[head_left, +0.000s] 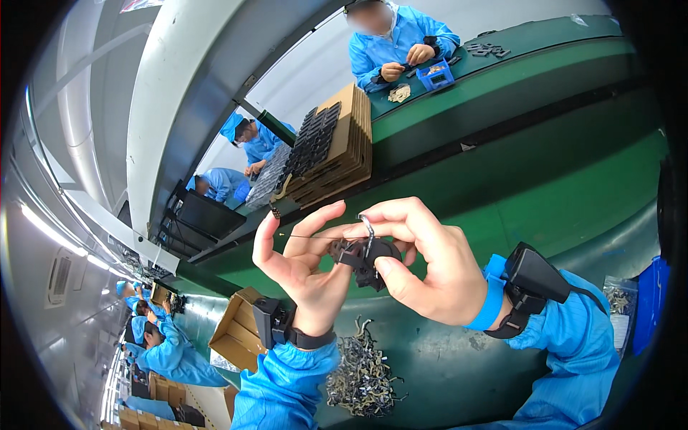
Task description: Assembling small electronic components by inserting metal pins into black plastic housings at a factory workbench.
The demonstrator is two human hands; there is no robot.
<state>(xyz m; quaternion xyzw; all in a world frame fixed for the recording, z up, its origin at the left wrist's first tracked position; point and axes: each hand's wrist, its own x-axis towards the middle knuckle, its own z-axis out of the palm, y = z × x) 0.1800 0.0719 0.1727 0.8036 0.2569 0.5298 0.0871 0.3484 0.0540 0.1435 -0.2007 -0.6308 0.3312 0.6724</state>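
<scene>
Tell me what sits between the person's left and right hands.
In the head view, a small black part sits between the left hand and the right hand, with a shiny bent strip at its upper side.

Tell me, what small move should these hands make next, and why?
Probably the right hand should gently ease the curved strip toward the black part while the left hand steadies it: the strip arches up above the part, which both hands hold.
</scene>
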